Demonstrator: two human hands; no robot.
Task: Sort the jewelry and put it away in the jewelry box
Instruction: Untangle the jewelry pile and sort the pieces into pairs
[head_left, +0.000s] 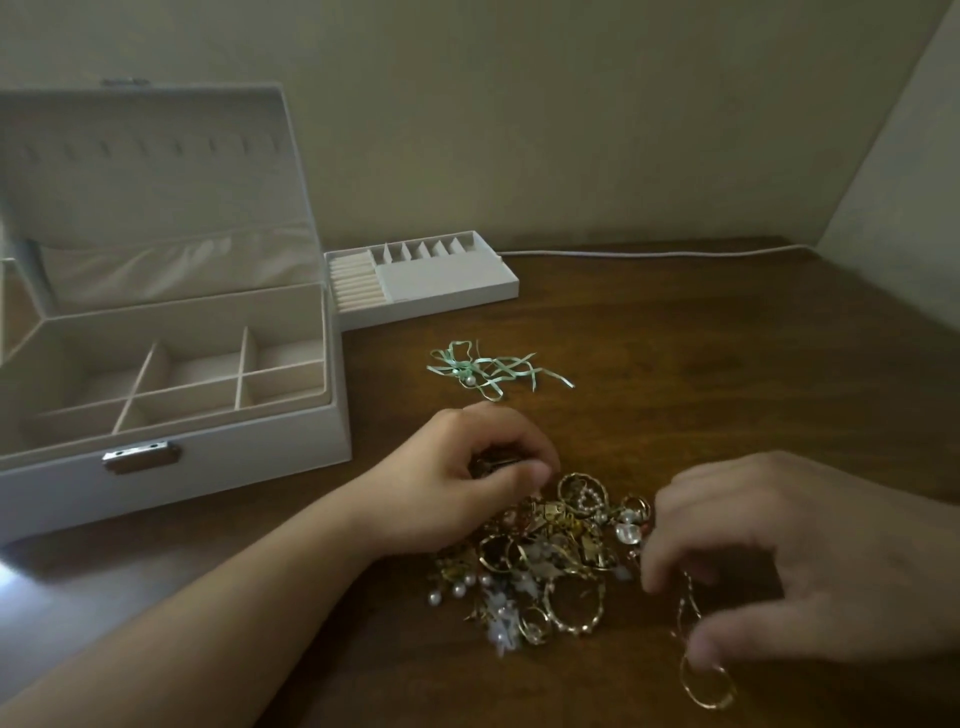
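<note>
The tangled pile of jewelry (545, 561) lies on the desk (701, 364) between your hands, right of and nearer you than the open jewelry box (171, 395), so anything sorted must travel left and away. Your left hand (467, 478), nearer the box, has its grip curled on something dark at the pile's far edge; what, you cannot tell. Your right hand (789, 566) pinches a gold hoop chain (696, 649) running toward you. Motion blur smears those fingers; the removed tray (447, 280) sits beyond.

Left hand (470, 475) and right hand (789, 561): both bare, no rings, no watch, no gloves. Left forearm (218, 608): bare to frame edge, no sleeve visible.
</note>
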